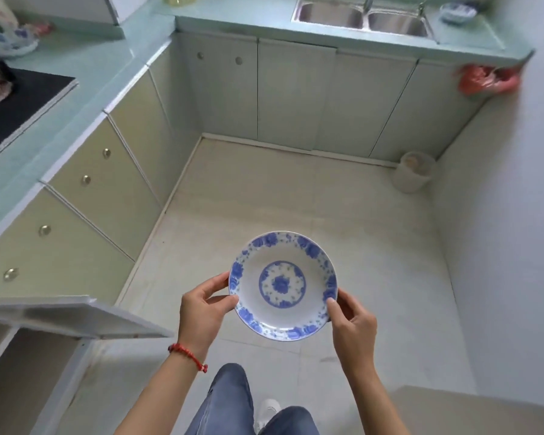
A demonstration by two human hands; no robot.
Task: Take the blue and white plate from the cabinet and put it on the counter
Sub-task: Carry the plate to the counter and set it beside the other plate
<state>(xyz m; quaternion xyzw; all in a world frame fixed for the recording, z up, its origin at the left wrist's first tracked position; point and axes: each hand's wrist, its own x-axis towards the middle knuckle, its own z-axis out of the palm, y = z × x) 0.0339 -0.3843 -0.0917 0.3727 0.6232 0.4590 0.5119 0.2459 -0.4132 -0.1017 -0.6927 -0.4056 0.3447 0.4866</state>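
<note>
The blue and white plate point(282, 285) is held level above the floor, in front of me at the lower centre. My left hand point(203, 312) grips its left rim, with a red string on the wrist. My right hand point(352, 321) grips its right rim. The cabinet point(29, 356) I stand beside is at the lower left, and its door point(76, 315) hangs open. The pale green counter point(85, 76) runs along the left wall and across the back.
A black cooktop point(19, 102) lies on the left counter, with blue and white dishes point(10, 42) behind it. A double sink point(361, 18) and a bowl point(456, 12) sit on the back counter. A red bag point(484, 78) hangs at the right; a bin point(413, 171) stands on the floor.
</note>
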